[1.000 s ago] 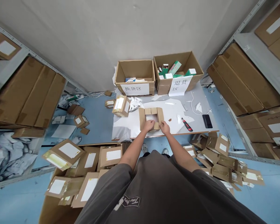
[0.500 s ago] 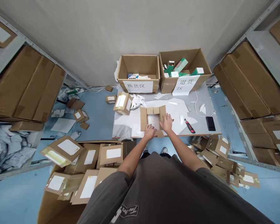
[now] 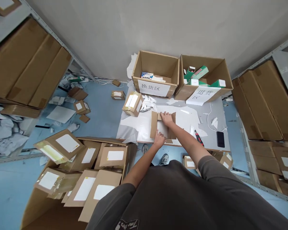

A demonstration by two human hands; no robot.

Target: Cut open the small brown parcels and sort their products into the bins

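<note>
A small open cardboard box (image 3: 154, 124) stands on the table near its front edge, with its flaps spread outward. My left hand (image 3: 159, 139) grips the box at its near left corner, one finger reaching inward. Across the opening, my right hand (image 3: 167, 118) has its fingers bent over the far flap. Part of the box is covered by my hands and right forearm. Right of the box lies a red and black utility knife (image 3: 198, 138).
Two large cartons with paper signs, a left one (image 3: 156, 90) and a right one (image 3: 182, 91), stand at the table's back. A taped parcel (image 3: 132, 103) sits at left beside crumpled paper (image 3: 148, 103). A phone (image 3: 220, 139) lies right. A big carton (image 3: 30, 207) holds several parcels.
My right hand has moved from the box's right flap to its far flap. My left hand stays at the near left corner. The view has shifted and turned.
</note>
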